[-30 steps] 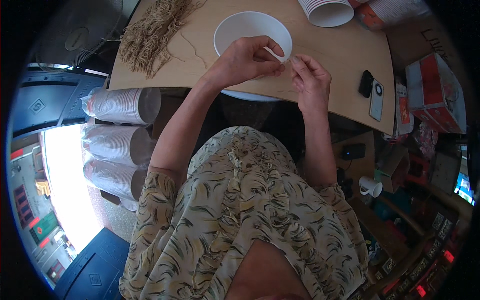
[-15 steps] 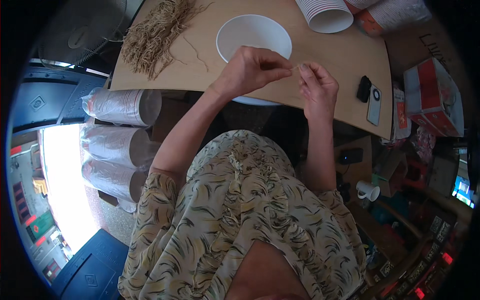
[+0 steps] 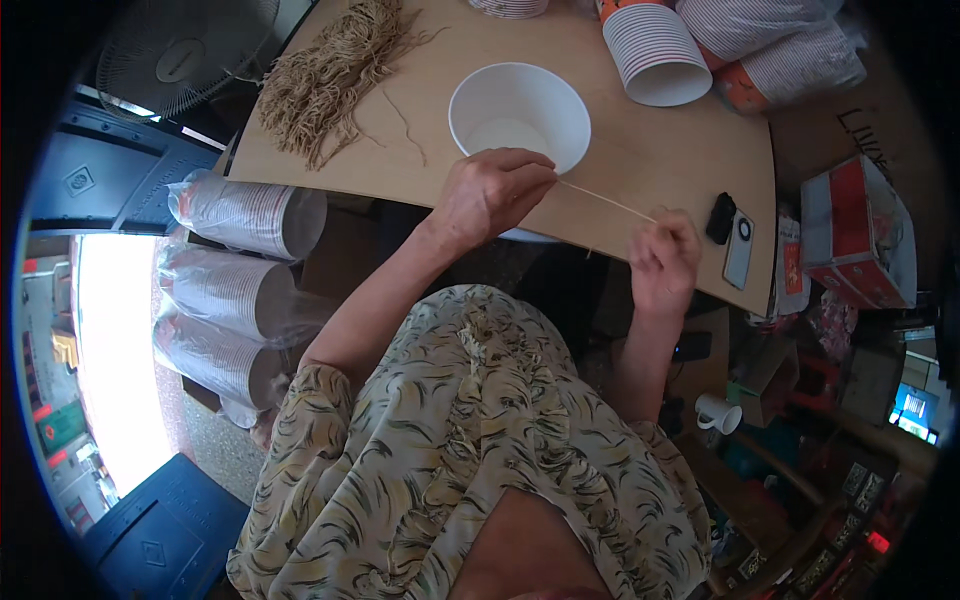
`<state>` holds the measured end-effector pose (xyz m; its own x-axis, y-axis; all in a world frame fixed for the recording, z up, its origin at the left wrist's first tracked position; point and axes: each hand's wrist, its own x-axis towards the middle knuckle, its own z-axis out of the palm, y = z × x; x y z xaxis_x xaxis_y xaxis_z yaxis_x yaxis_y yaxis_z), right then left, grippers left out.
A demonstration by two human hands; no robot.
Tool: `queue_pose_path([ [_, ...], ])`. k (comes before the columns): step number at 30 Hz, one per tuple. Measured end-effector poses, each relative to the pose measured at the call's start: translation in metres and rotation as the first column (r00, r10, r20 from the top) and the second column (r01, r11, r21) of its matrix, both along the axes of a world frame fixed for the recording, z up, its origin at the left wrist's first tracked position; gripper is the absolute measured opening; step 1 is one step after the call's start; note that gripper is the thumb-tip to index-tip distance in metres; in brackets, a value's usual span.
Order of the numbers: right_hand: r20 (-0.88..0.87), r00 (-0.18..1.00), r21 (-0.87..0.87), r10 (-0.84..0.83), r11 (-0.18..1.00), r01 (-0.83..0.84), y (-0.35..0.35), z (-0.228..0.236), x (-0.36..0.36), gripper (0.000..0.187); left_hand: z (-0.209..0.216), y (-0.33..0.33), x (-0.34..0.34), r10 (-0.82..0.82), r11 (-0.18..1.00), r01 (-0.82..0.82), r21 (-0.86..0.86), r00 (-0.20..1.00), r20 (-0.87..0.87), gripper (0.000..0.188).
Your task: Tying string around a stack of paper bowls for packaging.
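Observation:
A thin tan string [image 3: 605, 198] is stretched taut between my two hands, over the table's near edge. One end runs into the pinched fingers of my left hand [image 3: 490, 195], just in front of a white round tub [image 3: 530, 90]. The other end meets the closed fingers of my right hand [image 3: 665, 265], lower and to the right. How the fingertips grip it is partly hidden. A tangled bundle of tan strings [image 3: 325, 90] lies at the far left of the table, with a few loose strands trailing toward the tub.
On the wooden table [image 3: 600, 150] a stack of paper tubs [image 3: 655, 55] lies at the back right, beside bagged stacks. A phone [image 3: 738, 250] and a black case [image 3: 720, 218] sit near the right edge. Bagged tub stacks [image 3: 235, 215] stand at left below the table; a fan [image 3: 185, 60] is behind.
My hands, close together before, have moved apart, the right one going down and outward. The string now shows as a straight line between them. The whole view has shifted slightly.

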<state>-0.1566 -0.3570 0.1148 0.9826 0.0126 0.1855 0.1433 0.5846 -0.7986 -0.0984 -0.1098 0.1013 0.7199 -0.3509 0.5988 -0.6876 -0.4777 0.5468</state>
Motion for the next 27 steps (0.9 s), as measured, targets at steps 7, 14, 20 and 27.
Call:
queue_pose_path([
  [7, -0.011, 0.995, 0.082, 0.102, 0.992, -0.100, 0.005, 0.017, -0.004, 0.012, 0.001, 0.005, 0.008, 0.072, 0.982, -0.087, 0.166, 0.993, 0.091, 0.026],
  [14, -0.087, 0.995, -0.070, -0.057, 0.996, 0.051, -0.005, 0.036, -0.014, 0.018, 0.029, 0.102, 0.049, 0.098, 0.777, -0.252, 0.577, 0.954, 0.284, 0.026],
  [20, -0.136, 0.991, -0.232, -0.004, 0.972, -0.028, 0.037, 0.047, -0.012, 0.023, 0.025, 0.038, 0.041, -0.021, 0.816, -0.106, 0.568, 0.977, 0.212, 0.017],
  [27, -0.336, 0.918, 0.269, 0.208, 0.956, -0.118, 0.056, 0.033, 0.020, 0.024, -0.001, -0.027, 0.068, 0.224, 0.880, -0.226, 0.417, 0.973, 0.054, 0.035],
])
